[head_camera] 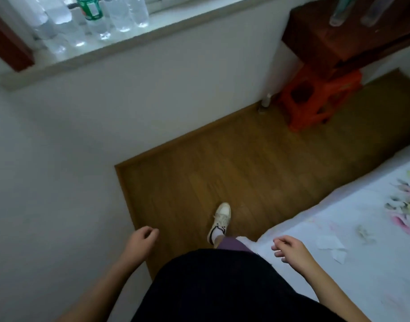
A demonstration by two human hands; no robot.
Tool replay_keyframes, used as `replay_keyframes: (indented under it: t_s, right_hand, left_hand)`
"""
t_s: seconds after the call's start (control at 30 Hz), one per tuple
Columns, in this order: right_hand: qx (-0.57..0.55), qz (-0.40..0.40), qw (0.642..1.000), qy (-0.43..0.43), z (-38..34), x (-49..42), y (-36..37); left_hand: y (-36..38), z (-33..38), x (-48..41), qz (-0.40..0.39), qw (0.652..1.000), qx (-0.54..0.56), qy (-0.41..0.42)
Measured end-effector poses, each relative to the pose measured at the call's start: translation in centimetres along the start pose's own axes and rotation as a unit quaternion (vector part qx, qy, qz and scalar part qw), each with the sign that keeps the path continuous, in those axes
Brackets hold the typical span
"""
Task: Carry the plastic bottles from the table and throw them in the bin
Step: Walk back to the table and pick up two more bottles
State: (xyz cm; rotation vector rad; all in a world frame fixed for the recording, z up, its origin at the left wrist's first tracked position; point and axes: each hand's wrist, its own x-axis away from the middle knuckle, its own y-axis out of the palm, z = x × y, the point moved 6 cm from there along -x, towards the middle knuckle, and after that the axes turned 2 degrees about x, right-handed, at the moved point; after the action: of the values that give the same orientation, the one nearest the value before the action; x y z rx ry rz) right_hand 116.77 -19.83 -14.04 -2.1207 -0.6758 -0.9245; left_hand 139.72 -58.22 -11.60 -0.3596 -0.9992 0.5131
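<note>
Windowsill (88, 57) lined with clear plastic bottles (120, 17), both hands empty

text: none legible | green bottle label (90, 9): too blurred

Clear plastic bottles (120, 17), one with a green label (90, 8), stood on a grey-white windowsill (83, 54) above a white wall (153, 89), beside a dark red-brown desk (327, 38), an orange-red stool (315, 98), a brown wood-grain floor (222, 163), a white shoe (220, 219) with dark trim, and a white bed sheet (338, 205) with a pink, yellow-green and grey floral print.
</note>
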Motion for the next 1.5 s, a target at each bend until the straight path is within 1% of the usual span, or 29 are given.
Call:
replay_keyframes:
  t_s: [0.13,0.23,0.33,0.43,0.53,0.63,0.7,0.83,0.93,1.0,1.1,1.2,1.27,1.37,1.5]
  right_hand:
    - [-0.022,0.01,0.998,0.054,-1.0,-4.4,-1.8]
    - [-0.029,-0.005,0.998,0.06,-4.7,-8.3,-3.3]
    - [-0.028,-0.02,0.999,0.033,-10.8,-11.3,-4.9]
    - [-0.019,-0.039,0.999,-0.012,-17.6,-14.1,-7.4]
    - [-0.02,-0.045,0.997,-0.058,-23.0,-16.4,-10.4]
    - [-0.04,-0.027,0.995,-0.082,-26.5,-18.4,-13.8]
    - [-0.055,-0.01,0.996,-0.074,-27.2,-19.9,-16.0]
    - [-0.095,0.032,0.995,-0.011,-24.9,-23.2,-20.5]
    - [-0.142,0.06,0.986,0.069,-21.2,-24.1,-23.7]
    - [-0.187,0.097,0.97,0.122,-18.6,-23.7,-25.6]
    - [-0.247,0.141,0.942,0.177,-15.1,-22.7,-27.8]
    - [-0.284,0.183,0.916,0.218,-12.4,-20.6,-29.6]
    - [-0.294,0.201,0.903,0.239,-10.1,-19.6,-30.2]
    - [-0.331,0.208,0.881,0.266,-6.8,-18.7,-31.0]
    - [-0.381,0.225,0.855,0.269,-3.5,-19.3,-34.9]
  left_hand:
    - [-1.1,8.4,-5.1,-0.019,0.997,-0.062,0.033]
    - [-2.0,13.0,-8.5,-0.013,0.996,-0.083,0.034]
    - [-2.9,17.2,-10.8,-0.001,0.995,-0.091,0.04]
    - [-3.7,20.5,-13.6,0.005,0.994,-0.106,0.038]
    - [-3.7,24.0,-16.1,-0.003,0.991,-0.128,0.03]
    - [-2.9,29.0,-18.9,-0.011,0.987,-0.156,0.047]
    - [-1.9,32.5,-21.3,-0.017,0.985,-0.166,0.053]
    - [1.4,40.3,-26.8,-0.036,0.981,-0.174,0.073]
    - [5.6,47.8,-30.3,-0.091,0.966,-0.215,0.107]
    - [8.9,52.6,-31.8,-0.128,0.954,-0.244,0.12]
    - [14.7,59.5,-34.0,-0.191,0.924,-0.297,0.147]
    - [20.9,66.7,-34.4,-0.235,0.889,-0.346,0.185]
    - [25.3,71.3,-33.8,-0.258,0.862,-0.375,0.226]
    - [31.7,77.0,-31.9,-0.293,0.82,-0.407,0.275]
    - [38.5,81.9,-29.8,-0.307,0.805,-0.415,0.293]
